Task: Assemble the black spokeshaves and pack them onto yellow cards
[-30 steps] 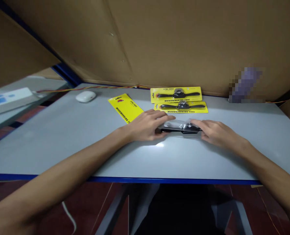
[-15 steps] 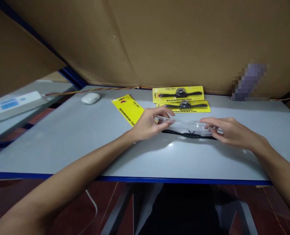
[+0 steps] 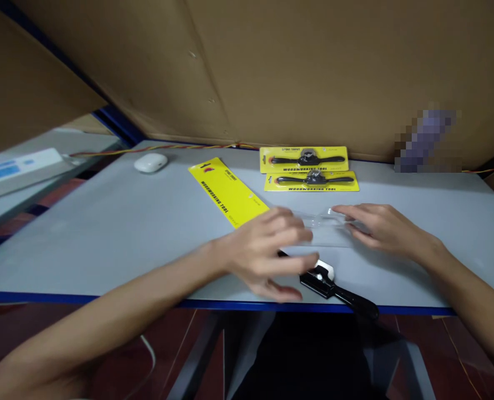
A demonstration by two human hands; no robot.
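A loose black spokeshave [image 3: 322,285] lies slanted at the front of the grey table, its right handle reaching past the blue edge. Above its left part is my left hand [image 3: 267,250], slightly blurred, with its fingers apart and nothing held; it hides the left handle. My right hand [image 3: 382,226] pinches the right end of a clear plastic blister shell [image 3: 313,220] between thumb and fingers. Just behind my left hand rests a flat yellow backing card [image 3: 230,193] with no tool on it.
Two packaged spokeshaves, one [image 3: 304,160] behind the other [image 3: 312,181], lie on yellow cards near the cardboard wall [image 3: 272,72]. A white earbud case [image 3: 150,163] sits at the back left. Beyond the table's left side is a white power strip [image 3: 21,173]. A pixelated purple object [image 3: 425,141] stands back right.
The spokeshave has come out from under the plastic shell and now lies nearer the front edge. My left hand has let go of the shell and moved toward me, its fingers spreading.
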